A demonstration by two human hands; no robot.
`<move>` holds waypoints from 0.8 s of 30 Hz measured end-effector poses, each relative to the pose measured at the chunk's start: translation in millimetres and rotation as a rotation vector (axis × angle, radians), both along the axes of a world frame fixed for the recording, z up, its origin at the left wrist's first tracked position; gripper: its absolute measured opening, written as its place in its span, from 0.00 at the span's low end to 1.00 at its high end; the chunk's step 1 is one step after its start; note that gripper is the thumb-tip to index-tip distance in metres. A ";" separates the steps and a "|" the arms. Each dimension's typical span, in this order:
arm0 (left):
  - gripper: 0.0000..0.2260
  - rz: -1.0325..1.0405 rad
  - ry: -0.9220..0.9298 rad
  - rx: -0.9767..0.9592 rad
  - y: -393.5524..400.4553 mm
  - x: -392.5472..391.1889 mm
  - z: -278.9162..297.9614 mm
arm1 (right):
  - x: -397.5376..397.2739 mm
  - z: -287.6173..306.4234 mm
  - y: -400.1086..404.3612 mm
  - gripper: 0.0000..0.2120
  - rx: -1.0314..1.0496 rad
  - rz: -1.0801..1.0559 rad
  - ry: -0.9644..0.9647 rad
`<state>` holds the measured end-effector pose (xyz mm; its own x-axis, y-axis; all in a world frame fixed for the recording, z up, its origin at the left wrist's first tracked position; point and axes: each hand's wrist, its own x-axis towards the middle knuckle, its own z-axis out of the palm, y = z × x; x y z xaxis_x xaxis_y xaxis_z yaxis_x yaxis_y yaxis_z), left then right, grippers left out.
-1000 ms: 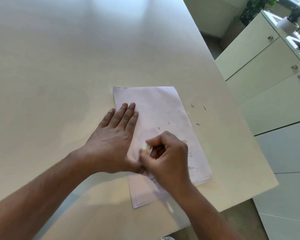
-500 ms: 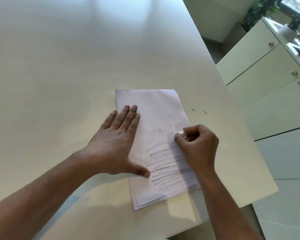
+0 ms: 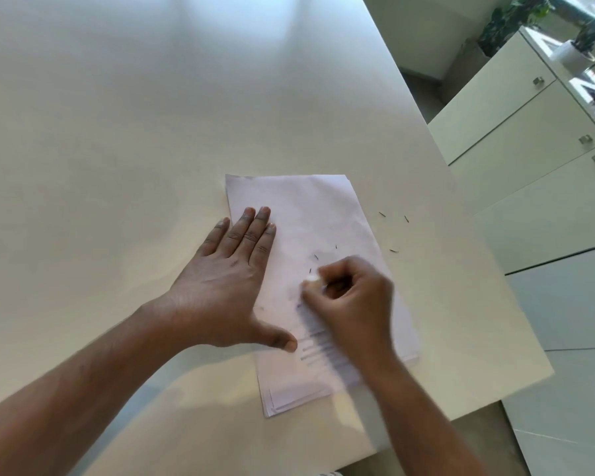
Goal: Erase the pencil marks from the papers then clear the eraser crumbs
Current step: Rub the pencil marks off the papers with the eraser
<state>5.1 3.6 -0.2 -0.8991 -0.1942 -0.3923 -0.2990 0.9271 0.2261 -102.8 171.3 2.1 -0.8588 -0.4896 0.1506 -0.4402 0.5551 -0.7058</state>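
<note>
Head view, right hand [image 3: 352, 304] blurred, eraser [image 3: 312, 278] barely visible

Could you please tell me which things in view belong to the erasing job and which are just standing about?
In use: papers; pencil marks; eraser in the right hand; left hand; crumbs.
Idle: cabinet; potted plant.

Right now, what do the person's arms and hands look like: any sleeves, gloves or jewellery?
Both forearms are bare as far as the picture shows, with no sleeves in view. The left hand and right hand wear no gloves; no rings or watch show, though the right is motion-blurred.
</note>
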 end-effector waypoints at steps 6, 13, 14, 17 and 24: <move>0.70 0.002 0.017 0.005 -0.3 -0.3 -1.0 | 5.6 5.2 -0.7 0.09 -0.010 -0.001 -0.057; 0.71 0.000 0.003 0.005 -0.5 -0.2 -0.8 | -28.5 8.0 11.0 0.09 -0.043 -0.219 -0.004; 0.71 0.002 0.005 0.005 -0.4 -0.4 -1.0 | -14.6 6.5 6.2 0.10 -0.030 -0.151 0.003; 0.70 0.001 0.003 0.001 -0.1 -1.1 -1.5 | 29.0 3.1 -0.9 0.10 -0.034 0.087 -0.082; 0.71 0.000 0.008 0.006 -1.0 -0.2 -1.1 | -16.6 4.3 13.2 0.09 -0.027 -0.148 0.015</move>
<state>4.9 2.6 -1.3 -0.9021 -0.1922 -0.3863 -0.2976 0.9255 0.2345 -119.4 184.5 6.4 -0.9190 -0.3531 0.1752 -0.3653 0.5960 -0.7150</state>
